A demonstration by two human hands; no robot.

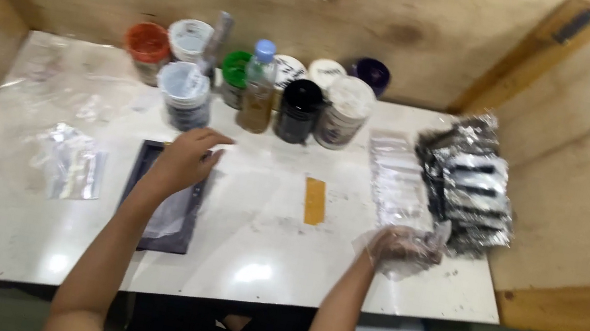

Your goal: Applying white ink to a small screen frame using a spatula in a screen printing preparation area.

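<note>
Here | left hand (187,159) on dark frame (135,198) | right hand (400,249) by silver packets (469,184)

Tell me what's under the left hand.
The left hand rests on a dark rectangular frame lying flat on the white table. The forearm covers part of its pale centre.

Both forearms are bare to past the elbow — no sleeves, no watch or bands in view. The left hand (186,157) is uncovered. The right hand (400,249) wears a thin, clear plastic glove — loose, crinkled, baggy at the wrist, its edge ending just above the hand. Below the surface's (256,248) near edge, dark clothing shows at the lap.
</note>
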